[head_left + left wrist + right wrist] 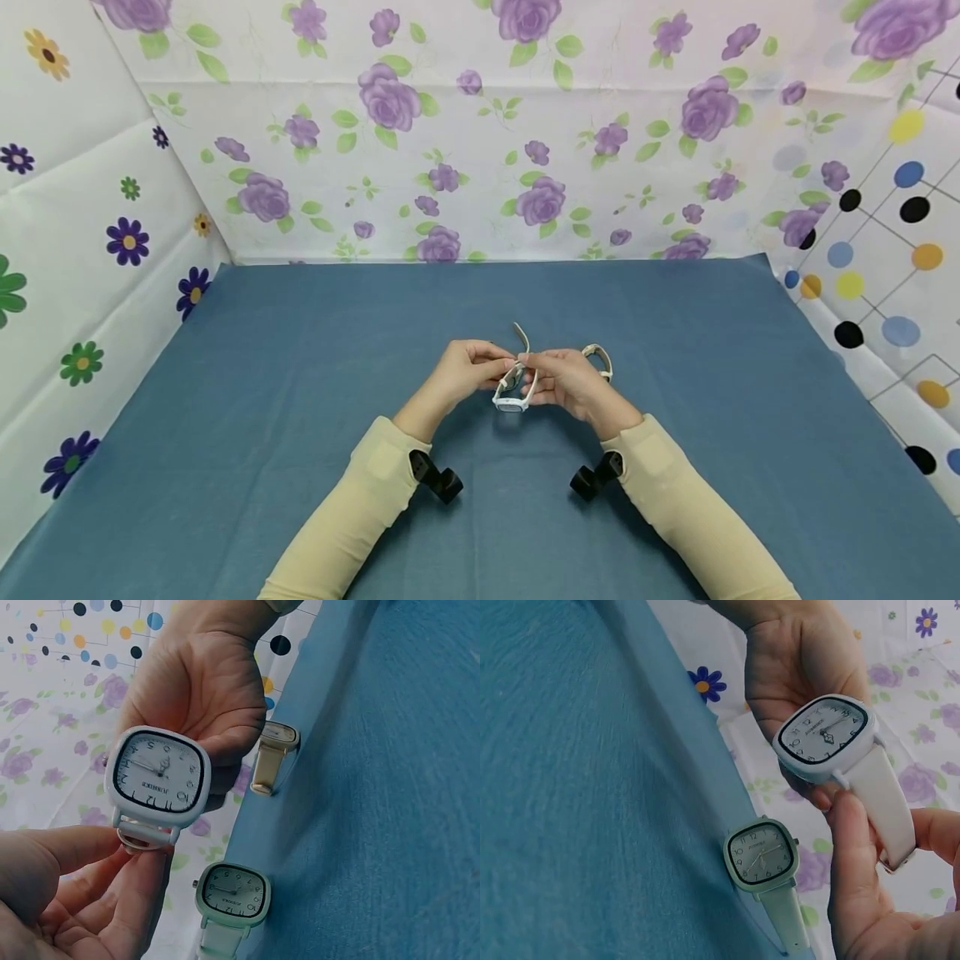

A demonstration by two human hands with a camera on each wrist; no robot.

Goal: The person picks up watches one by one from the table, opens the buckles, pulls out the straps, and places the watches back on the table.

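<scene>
A white wristwatch (159, 776) with a rounded-square face is held above the cloth by both hands. My left hand (474, 368) pinches its band near the buckle end, thumb and fingertips meeting there. From the other side my right hand (568, 382) grips the white strap (885, 802) between thumb and finger. The watch hangs face outward toward me, its strap looped behind. Below and behind it a pale green wristwatch (761, 855) lies on the cloth, partly hidden by the hands in the head view. A beige wristwatch (276, 742) stands just past the right hand.
A blue-grey cloth (262, 433) covers the table. Flowered sheeting (390, 167) stands along the back, with a daisy-print sheet on the left and a dotted one (900, 275) on the right. Each sleeve cuff carries a black wrist camera (437, 477).
</scene>
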